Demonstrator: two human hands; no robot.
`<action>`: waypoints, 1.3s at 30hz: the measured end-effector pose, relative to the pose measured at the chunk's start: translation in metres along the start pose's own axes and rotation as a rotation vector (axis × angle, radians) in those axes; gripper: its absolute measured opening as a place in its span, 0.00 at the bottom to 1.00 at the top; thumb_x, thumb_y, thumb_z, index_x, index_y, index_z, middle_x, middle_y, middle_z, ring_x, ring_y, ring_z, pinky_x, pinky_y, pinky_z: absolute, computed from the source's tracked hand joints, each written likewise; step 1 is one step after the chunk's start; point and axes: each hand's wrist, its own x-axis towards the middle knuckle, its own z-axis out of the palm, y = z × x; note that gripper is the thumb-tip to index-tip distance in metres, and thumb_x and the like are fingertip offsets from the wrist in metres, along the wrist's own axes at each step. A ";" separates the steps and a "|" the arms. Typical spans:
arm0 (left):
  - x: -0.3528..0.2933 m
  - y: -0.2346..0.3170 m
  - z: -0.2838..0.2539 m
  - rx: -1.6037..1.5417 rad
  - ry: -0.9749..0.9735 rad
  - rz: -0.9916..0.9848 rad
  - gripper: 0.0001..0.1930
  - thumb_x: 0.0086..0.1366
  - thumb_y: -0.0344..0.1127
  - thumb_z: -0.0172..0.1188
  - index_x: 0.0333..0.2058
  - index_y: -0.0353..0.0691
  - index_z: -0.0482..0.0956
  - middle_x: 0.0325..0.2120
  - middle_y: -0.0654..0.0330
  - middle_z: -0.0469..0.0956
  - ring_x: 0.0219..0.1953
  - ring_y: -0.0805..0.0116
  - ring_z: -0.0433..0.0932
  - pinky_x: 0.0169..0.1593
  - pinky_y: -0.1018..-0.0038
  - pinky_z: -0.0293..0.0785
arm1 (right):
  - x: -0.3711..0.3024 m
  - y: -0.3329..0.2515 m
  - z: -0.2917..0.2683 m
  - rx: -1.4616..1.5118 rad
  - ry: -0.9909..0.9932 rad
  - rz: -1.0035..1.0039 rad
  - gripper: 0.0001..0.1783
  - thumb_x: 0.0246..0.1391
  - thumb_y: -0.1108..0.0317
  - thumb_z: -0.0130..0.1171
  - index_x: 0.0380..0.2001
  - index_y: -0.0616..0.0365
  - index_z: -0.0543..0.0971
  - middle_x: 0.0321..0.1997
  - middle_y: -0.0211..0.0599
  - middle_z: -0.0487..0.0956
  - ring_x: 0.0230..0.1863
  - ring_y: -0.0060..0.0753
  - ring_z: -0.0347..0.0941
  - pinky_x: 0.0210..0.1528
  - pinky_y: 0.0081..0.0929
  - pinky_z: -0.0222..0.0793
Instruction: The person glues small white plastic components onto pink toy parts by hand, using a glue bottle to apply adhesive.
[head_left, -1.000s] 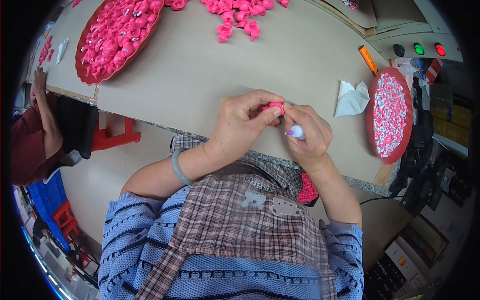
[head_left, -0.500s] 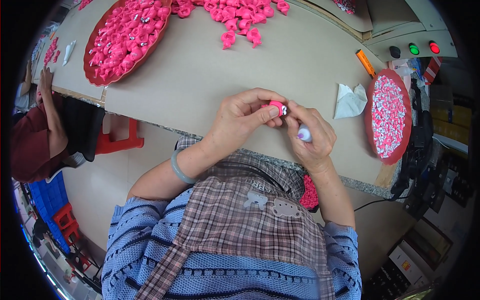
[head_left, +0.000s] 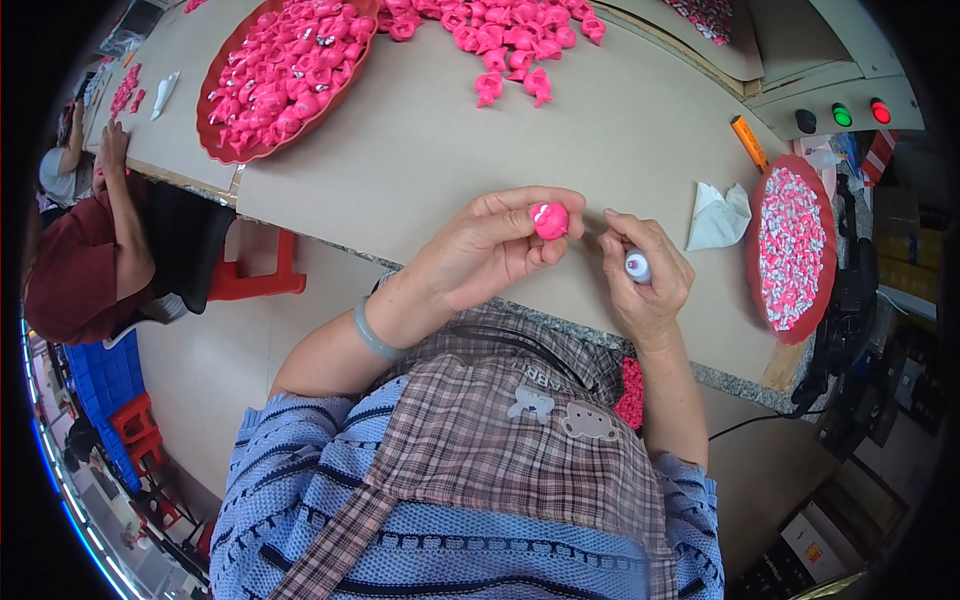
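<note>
My left hand [head_left: 480, 245] pinches a small pink plastic piece [head_left: 550, 221] between thumb and fingers, above the table's near edge. A bit of white shows on the upper left of that piece. A short way to the right, my right hand [head_left: 650, 285] is curled around a small white tube or bottle with a purple tip [head_left: 637, 265]; most of it is hidden in the palm. The right thumb and forefinger are apart from the pink piece.
A red scalloped tray [head_left: 243, 157] of pink pieces stands far left, beside a loose pink pile [head_left: 520, 38]. At right are a folded white tissue [head_left: 718, 217], an orange marker [head_left: 749, 143] and a red oval tray [head_left: 828, 250] of small pink-and-white parts. A co-worker [head_left: 95, 250] sits left.
My right hand has drawn away from the pink piece. My left hand has turned the piece, so its white end no longer faces right. The whole view has shifted slightly.
</note>
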 end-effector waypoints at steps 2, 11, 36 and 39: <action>0.001 0.000 0.000 -0.077 -0.049 -0.015 0.16 0.67 0.27 0.52 0.51 0.27 0.72 0.42 0.48 0.78 0.39 0.69 0.79 0.42 0.80 0.78 | 0.000 -0.001 0.000 0.002 -0.004 0.007 0.18 0.41 0.83 0.65 0.39 0.62 0.79 0.27 0.38 0.80 0.24 0.29 0.77 0.25 0.22 0.70; -0.006 0.008 -0.004 -0.115 -0.009 -0.006 0.16 0.67 0.28 0.52 0.51 0.27 0.71 0.41 0.50 0.77 0.38 0.70 0.79 0.41 0.81 0.78 | -0.001 -0.002 0.002 0.023 -0.032 0.043 0.17 0.41 0.84 0.65 0.38 0.62 0.79 0.27 0.39 0.80 0.25 0.29 0.77 0.26 0.23 0.71; -0.010 0.005 0.004 -0.224 -0.093 0.045 0.18 0.72 0.42 0.47 0.50 0.33 0.67 0.54 0.37 0.66 0.45 0.65 0.77 0.52 0.77 0.76 | 0.002 -0.004 0.003 -0.017 -0.101 0.091 0.13 0.42 0.81 0.65 0.36 0.62 0.79 0.29 0.39 0.80 0.27 0.33 0.77 0.28 0.26 0.71; -0.010 0.003 0.009 -0.288 -0.058 0.034 0.18 0.73 0.43 0.44 0.50 0.33 0.66 0.54 0.36 0.66 0.47 0.59 0.78 0.53 0.75 0.77 | 0.002 -0.004 0.002 -0.022 -0.096 0.085 0.13 0.42 0.81 0.65 0.36 0.61 0.79 0.29 0.39 0.80 0.27 0.34 0.77 0.28 0.26 0.71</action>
